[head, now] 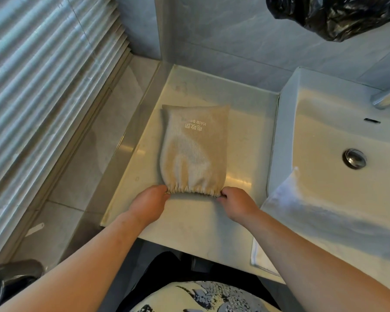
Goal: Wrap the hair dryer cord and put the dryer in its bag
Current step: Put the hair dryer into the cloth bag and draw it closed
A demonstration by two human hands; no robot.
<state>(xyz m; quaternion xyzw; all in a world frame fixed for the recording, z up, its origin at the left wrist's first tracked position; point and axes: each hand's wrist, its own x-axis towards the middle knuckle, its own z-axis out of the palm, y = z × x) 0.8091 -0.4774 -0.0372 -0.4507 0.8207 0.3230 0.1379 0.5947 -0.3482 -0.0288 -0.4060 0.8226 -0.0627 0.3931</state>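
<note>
A beige cloth drawstring bag (195, 149) with white "HAIR DRYER" lettering lies on the pale countertop (194, 224), bulging as if something is inside. Its near mouth is gathered tight. My left hand (150, 202) pinches the left end of the gathered mouth, and my right hand (236, 202) pinches the right end. The hair dryer and its cord are not visible; the bag hides whatever it holds.
A white sink basin (347, 140) with a metal drain stands to the right, a white towel (286, 212) draped over its near corner. A black plastic bag (333, 14) hangs at top right. Left of the counter is tiled floor and a ribbed glass wall (43, 75).
</note>
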